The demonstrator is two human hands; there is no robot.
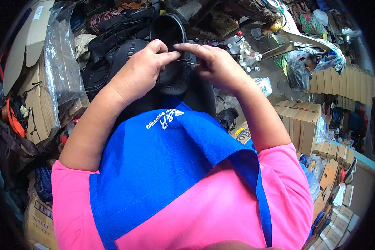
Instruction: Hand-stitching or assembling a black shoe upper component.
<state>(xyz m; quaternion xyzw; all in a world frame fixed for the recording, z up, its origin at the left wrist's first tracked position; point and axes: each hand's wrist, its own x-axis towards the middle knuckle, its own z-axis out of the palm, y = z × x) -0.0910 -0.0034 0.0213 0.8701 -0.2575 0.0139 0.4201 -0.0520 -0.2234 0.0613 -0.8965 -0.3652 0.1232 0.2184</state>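
Observation:
A black shoe (173, 79) with stitching along its edge lies over my lap, its opening toward me. My left hand (145, 66) is over its left side, fingers bent and pinched together. From the right, my right hand (218, 66) reaches across the shoe. Its forefinger points left and meets the left fingertips, while the other fingers curl in. A thin pale line, like thread, runs between the hands above the shoe; what the fingertips pinch is too small to make out. Left of my left hand is another black shoe piece (128, 52) with pale stitches.
A blue apron (154, 154) covers my front. Cardboard (37, 91) and clear plastic sheeting (64, 62) stand at left. Small bottles (246, 52) are on the floor beyond my right hand. Cardboard boxes (300, 121) are stacked at right. A dark shoe (228, 118) lies beneath my right arm.

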